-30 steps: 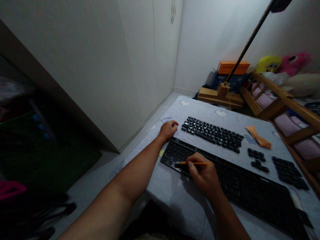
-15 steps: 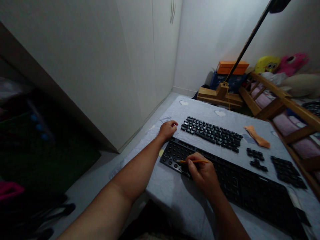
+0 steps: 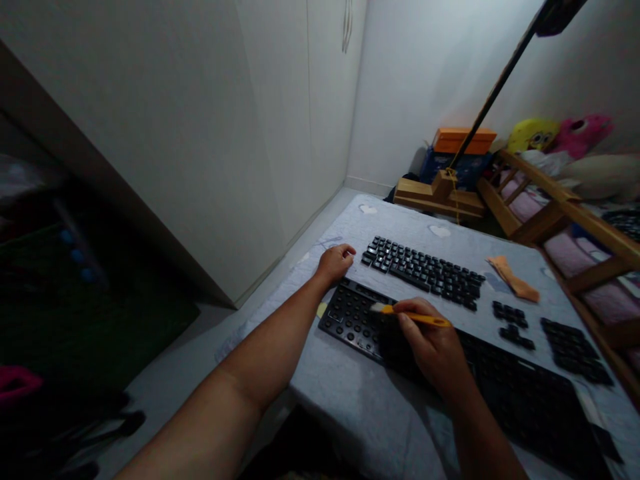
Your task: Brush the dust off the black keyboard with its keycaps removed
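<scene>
A black keyboard base (image 3: 525,400) with its keycaps off lies along the near side of the cloth-covered table. My right hand (image 3: 433,337) is closed round the yellow-orange handle of a small brush (image 3: 425,319). The brush's pale bristles are over the bare key sockets on the left part of the base; whether they touch is hard to tell. My left hand (image 3: 336,262) rests at the base's far left corner, its fingers loosely bent and holding nothing. Beyond the base, loose black keycaps (image 3: 423,270) are laid out in keyboard order.
Smaller keycap groups (image 3: 510,313) and a numpad block of keycaps (image 3: 575,352) lie to the right. An orange cloth (image 3: 515,279) lies behind them. A wooden railing (image 3: 565,200) borders the table's right side, a wooden stand (image 3: 440,193) the far end. A white cupboard (image 3: 270,133) stands left.
My right hand has moved right and slightly away from me along the base with the brush, uncovering more sockets on the left. My left hand has stayed in place.
</scene>
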Demonstrator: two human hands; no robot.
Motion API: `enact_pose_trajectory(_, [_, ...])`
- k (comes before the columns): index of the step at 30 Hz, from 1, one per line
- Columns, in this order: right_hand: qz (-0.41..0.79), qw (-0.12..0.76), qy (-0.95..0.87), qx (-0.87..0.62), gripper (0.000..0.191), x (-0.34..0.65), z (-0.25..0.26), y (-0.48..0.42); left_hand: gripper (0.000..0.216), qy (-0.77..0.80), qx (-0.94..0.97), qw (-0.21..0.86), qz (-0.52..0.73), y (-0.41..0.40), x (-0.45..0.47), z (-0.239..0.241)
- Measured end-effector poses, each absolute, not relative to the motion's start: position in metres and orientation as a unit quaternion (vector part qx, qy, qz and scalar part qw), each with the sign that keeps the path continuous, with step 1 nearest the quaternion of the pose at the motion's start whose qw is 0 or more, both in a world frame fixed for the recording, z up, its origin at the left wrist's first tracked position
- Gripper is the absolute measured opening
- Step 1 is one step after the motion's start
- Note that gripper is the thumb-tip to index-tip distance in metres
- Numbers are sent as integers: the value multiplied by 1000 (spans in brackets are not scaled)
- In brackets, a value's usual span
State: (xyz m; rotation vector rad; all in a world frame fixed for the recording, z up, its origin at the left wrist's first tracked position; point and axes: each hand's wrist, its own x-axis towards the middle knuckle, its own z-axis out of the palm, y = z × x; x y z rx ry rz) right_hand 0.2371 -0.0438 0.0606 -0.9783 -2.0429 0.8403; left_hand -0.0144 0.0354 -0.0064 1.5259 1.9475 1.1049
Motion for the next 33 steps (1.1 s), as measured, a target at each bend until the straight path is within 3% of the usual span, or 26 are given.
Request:
enact_pose_trajectory(5, [312,318,-819,-362,16,231,53,-37,26,701,552,214,398,35,-15,-7])
enact_pose_trajectory(16, [267,347,-801,-408,15,226,42,-37,26,703,554,212,391,35,-15,-5])
enact_pose_trajectory(21, [283,384,-779,-407,19,228,40,-38,26,702,556,207,393,34,-14,-5])
enact_pose_trajectory(29, [319,319,-792,-410,29,227,45,-41,27,699,559,210,395,35,-15,-6])
enact_pose_trajectory(33, [331,348,-769,-422,29,230,47,-41,27,700,556,212,395,36,-14,-6])
